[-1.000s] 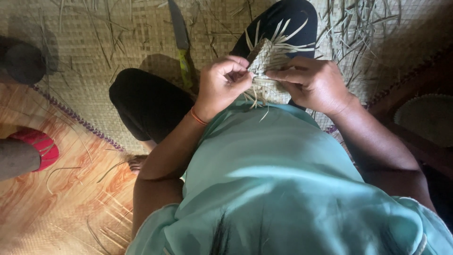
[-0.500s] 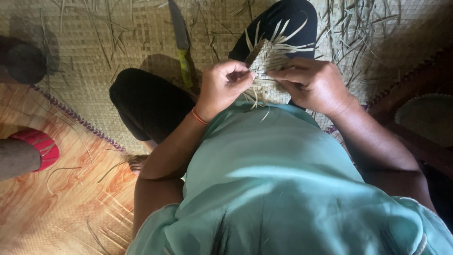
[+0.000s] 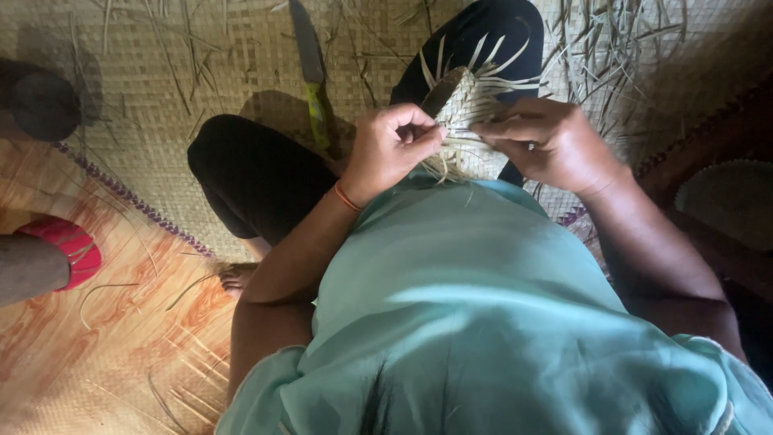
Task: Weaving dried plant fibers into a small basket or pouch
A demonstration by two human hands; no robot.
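Note:
A small half-woven piece of pale straw [image 3: 465, 103] sits between my hands above my lap, with loose strips fanning out from its top. My left hand [image 3: 392, 149] pinches a strip at its left edge. My right hand [image 3: 551, 143] grips its right side, fingers stretched across the weave. An orange band circles my left wrist. I sit cross-legged in black trousers and a teal top.
A knife [image 3: 312, 71] with a yellow-green handle lies on the woven mat [image 3: 161, 72] by my left knee. Loose straw strips [image 3: 612, 48] are scattered at the top right. Another person's foot in a red sandal [image 3: 68, 250] rests at the left. A round woven object [image 3: 729, 201] lies at the right.
My fingers shifted slightly on the straw piece, the left hand closing tighter on a strip. Nothing else has moved.

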